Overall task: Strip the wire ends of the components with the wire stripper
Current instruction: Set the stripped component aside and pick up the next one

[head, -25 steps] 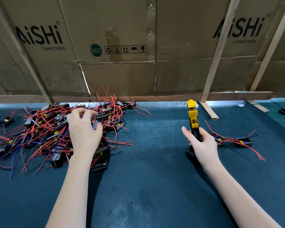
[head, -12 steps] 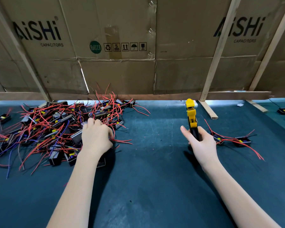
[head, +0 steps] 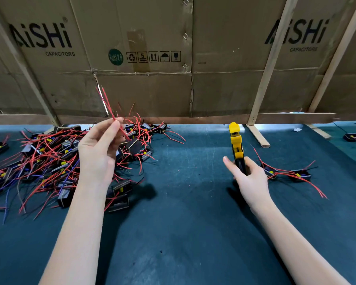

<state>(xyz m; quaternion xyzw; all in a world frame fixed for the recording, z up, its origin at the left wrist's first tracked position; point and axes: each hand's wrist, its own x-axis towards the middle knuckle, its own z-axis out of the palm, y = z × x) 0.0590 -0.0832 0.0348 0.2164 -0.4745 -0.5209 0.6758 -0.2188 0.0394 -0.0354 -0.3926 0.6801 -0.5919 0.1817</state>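
Red wires (head: 108, 105) now lifted from pile (head: 39, 161) by left hand (head: 99, 147), right hand (head: 249, 177) unchanged

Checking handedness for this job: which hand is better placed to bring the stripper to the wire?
Right: the right hand already grips the wire stripper, while the left hand pinches the red wires.

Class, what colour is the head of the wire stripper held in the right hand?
Yellow: the wire stripper has a yellow head above a black handle, seen in the head view.
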